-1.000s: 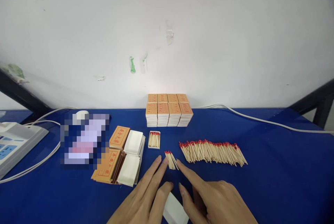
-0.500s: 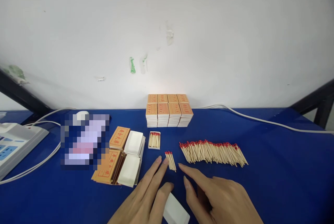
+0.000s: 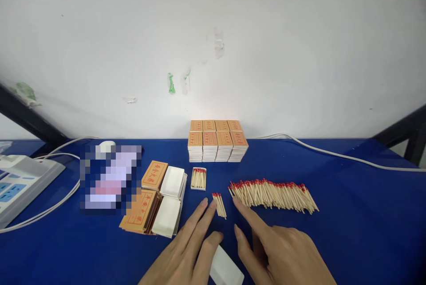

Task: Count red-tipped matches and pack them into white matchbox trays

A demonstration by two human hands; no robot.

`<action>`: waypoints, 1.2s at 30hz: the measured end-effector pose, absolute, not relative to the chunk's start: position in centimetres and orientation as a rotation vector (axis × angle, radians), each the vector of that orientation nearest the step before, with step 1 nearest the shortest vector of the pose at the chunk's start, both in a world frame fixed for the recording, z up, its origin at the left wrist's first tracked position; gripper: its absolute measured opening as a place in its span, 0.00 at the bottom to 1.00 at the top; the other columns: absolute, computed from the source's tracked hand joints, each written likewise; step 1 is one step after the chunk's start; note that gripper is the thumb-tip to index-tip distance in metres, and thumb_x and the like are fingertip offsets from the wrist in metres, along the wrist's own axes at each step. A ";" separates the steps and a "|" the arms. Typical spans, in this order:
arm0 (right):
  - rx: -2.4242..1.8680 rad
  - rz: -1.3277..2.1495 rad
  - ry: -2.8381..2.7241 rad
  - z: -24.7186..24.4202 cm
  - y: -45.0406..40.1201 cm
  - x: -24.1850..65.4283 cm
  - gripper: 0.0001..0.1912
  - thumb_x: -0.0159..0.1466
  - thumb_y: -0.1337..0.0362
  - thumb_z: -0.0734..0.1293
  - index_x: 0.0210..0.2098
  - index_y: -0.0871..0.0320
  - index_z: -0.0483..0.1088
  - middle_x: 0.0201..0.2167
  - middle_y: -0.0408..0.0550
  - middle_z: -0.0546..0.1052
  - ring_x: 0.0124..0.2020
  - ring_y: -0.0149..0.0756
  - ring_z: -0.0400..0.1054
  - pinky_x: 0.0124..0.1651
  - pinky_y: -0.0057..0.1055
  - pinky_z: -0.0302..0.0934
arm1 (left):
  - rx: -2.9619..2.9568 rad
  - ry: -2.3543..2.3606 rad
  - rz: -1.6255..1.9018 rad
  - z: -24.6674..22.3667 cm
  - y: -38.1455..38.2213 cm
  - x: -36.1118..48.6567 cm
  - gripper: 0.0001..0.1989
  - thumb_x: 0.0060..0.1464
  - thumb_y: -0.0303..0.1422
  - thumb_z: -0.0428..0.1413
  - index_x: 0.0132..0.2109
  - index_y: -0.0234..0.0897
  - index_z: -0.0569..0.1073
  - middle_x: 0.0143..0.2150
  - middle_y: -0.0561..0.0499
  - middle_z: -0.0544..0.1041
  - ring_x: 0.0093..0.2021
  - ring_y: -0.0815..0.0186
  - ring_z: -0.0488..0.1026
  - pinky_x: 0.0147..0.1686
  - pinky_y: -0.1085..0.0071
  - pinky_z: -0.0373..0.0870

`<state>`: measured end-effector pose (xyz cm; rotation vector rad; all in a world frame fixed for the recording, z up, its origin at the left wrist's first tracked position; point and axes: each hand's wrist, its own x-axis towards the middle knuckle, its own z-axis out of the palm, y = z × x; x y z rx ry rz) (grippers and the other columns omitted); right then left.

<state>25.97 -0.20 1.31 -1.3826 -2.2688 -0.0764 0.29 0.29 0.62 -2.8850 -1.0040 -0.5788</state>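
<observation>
My left hand (image 3: 191,247) lies over the table with its fingers stretched out, fingertips beside a small group of red-tipped matches (image 3: 219,206). Close to its thumb is a white matchbox tray (image 3: 226,267), partly hidden by the hand. My right hand (image 3: 279,249) has its index finger extended to the left end of a long row of matches (image 3: 274,195), at a match slightly apart from the others. Its thumb stands apart from that finger, and the other fingers are curled under. Beyond the left fingertips sits a tray filled with matches (image 3: 199,179).
Stacked orange matchboxes (image 3: 218,141) stand against the wall. To the left are matchbox sleeves (image 3: 141,209) and white trays (image 3: 166,216), then a blurred phone-like object (image 3: 115,178) and a power strip (image 3: 29,183). A white cable (image 3: 333,156) runs along the back right.
My right index finger has moved forward and slightly right to the row's left end, where one match now stands slightly apart. My left hand keeps its place by the small group. The view has shifted slightly.
</observation>
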 end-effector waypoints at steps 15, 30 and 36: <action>-1.394 -0.116 -2.270 1.7 -0.1 25.7 0.24 0.79 0.63 0.61 0.67 0.71 0.74 0.16 0.32 0.76 0.11 0.33 0.70 0.15 0.31 0.56 | -2.923 -1.039 -0.599 0.3 0.1 0.1 0.15 0.77 0.30 0.60 0.66 0.33 0.74 0.82 0.31 0.64 0.80 0.43 0.65 0.68 0.54 0.79; -1.368 -0.125 -2.300 1.6 -0.1 25.6 0.25 0.80 0.63 0.60 0.69 0.73 0.72 0.16 0.32 0.75 0.11 0.32 0.69 0.15 0.30 0.56 | -2.876 -1.000 -0.583 0.4 0.2 0.1 0.13 0.82 0.30 0.53 0.65 0.31 0.74 0.80 0.30 0.67 0.80 0.43 0.67 0.67 0.54 0.80; -1.352 -0.113 -2.296 1.6 -0.1 25.6 0.25 0.81 0.63 0.59 0.69 0.73 0.71 0.16 0.33 0.75 0.11 0.31 0.69 0.15 0.28 0.56 | -2.854 -0.997 -0.587 0.2 0.2 0.3 0.14 0.83 0.33 0.51 0.64 0.32 0.75 0.80 0.31 0.68 0.80 0.44 0.67 0.67 0.56 0.81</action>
